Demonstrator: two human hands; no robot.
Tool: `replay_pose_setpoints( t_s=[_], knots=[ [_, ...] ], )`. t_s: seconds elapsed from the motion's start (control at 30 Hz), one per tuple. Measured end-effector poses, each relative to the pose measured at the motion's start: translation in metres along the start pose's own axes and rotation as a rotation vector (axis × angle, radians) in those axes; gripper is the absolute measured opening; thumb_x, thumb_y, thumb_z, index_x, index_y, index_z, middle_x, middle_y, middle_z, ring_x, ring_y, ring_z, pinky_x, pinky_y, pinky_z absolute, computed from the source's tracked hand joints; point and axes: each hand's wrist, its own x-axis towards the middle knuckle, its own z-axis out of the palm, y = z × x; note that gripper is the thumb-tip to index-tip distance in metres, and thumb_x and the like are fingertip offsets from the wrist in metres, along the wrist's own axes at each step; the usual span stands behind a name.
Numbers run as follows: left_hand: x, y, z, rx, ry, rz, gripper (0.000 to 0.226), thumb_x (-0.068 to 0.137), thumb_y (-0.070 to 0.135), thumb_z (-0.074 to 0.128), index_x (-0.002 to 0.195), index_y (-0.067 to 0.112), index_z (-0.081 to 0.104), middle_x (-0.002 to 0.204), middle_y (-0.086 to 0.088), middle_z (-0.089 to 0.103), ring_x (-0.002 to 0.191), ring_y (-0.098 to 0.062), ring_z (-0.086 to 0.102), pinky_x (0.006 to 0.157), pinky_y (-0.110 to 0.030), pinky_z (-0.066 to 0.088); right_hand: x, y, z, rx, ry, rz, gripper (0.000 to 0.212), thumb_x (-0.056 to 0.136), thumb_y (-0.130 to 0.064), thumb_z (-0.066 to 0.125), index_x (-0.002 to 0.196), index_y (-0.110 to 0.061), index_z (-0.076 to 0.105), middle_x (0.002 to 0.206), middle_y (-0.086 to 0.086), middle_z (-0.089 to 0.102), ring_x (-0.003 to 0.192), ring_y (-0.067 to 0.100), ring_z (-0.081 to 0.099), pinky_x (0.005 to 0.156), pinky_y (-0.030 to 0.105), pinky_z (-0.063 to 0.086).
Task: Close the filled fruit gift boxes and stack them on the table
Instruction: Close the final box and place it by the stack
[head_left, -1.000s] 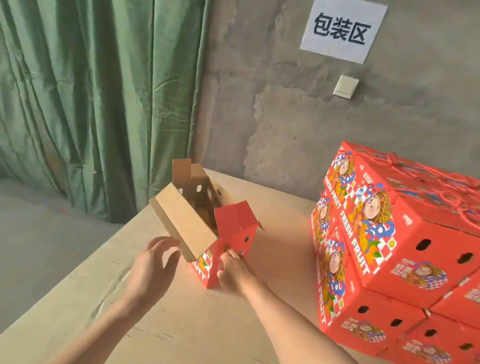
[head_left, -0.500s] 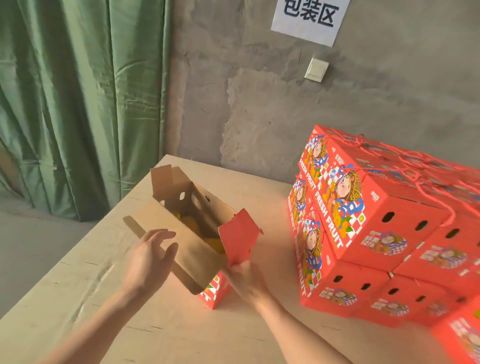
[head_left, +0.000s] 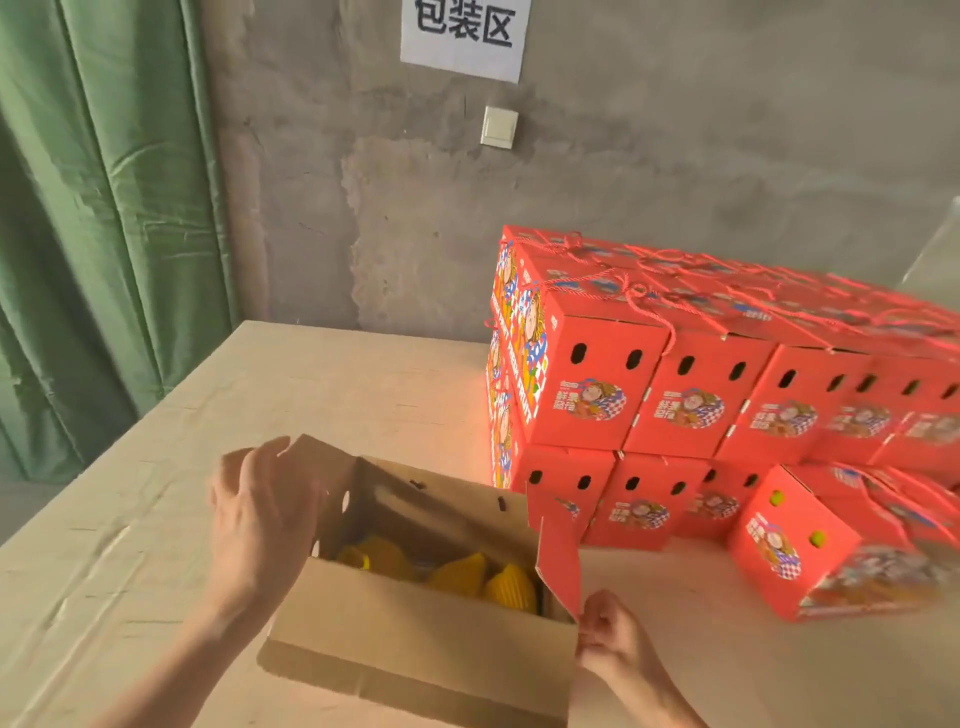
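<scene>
Watching the open gift box (head_left: 415, 639) near-centre on the table (head_left: 363, 374); my right hand (head_left: 608, 639) pinches its red right flap (head_left: 558, 551); my left hand (head_left: 260, 519) lies spread-fingered against the left flap (head_left: 332, 483); a hasty fold could jam on the netted fruit (head_left: 467, 571).

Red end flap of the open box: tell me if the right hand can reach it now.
Probably yes: the right hand grips the open box just below the red end flap; nothing intervenes.
</scene>
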Motion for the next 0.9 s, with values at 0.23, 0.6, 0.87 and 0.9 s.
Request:
replay_pose_setpoints(
  t_s=[0.23,0.6,0.87,0.9],
  knots=[
    [-0.063,0.047,0.036,-0.382,0.006,-0.237,0.033,0.098,0.031,0.044,0.115,0.005,0.055,0.103,-0.012,0.057,0.085,-0.025,0.056,0.077,-0.042,0.047,-0.063,0.030,-0.135,0.019,-0.047,0.032,0.047,0.069,0.022,0.067,0.107,0.006,0.044,0.090,0.024,0.066,0.081,0.031,0.062,0.067,0.036,0.050],
    [-0.175,0.076,0.101,-0.640,-0.162,-0.837,0.020,0.095,0.007,0.047,0.084,0.005,0.063,0.067,-0.008,0.065,0.066,-0.023,0.059,0.079,-0.045,0.048,-0.086,0.038,-0.242,0.276,0.093,0.002,0.045,0.075,-0.018,0.054,0.120,-0.020,0.060,0.120,0.001,0.066,0.109,0.024,0.061,0.087,0.039,0.048],
    [-0.179,0.127,0.112,-0.566,-0.564,-0.587,0.033,0.098,0.039,0.039,0.129,0.047,0.043,0.119,0.011,0.055,0.097,-0.023,0.060,0.059,-0.026,0.055,-0.069,0.015,-0.194,0.105,0.016,-0.096,0.034,0.099,-0.030,0.036,0.128,-0.044,0.046,0.138,-0.028,0.033,0.127,-0.005,0.029,0.106,0.020,0.014],
    [-0.179,0.129,0.110,-0.576,-0.613,-0.580,0.034,0.097,0.035,0.043,0.127,0.051,0.042,0.116,0.013,0.056,0.093,-0.022,0.059,0.051,-0.022,0.052,-0.070,0.013,-0.192,0.109,0.027,-0.083,0.033,0.099,-0.029,0.037,0.125,-0.045,0.047,0.135,-0.030,0.033,0.126,-0.006,0.027,0.103,0.020,0.013]
  ],
)
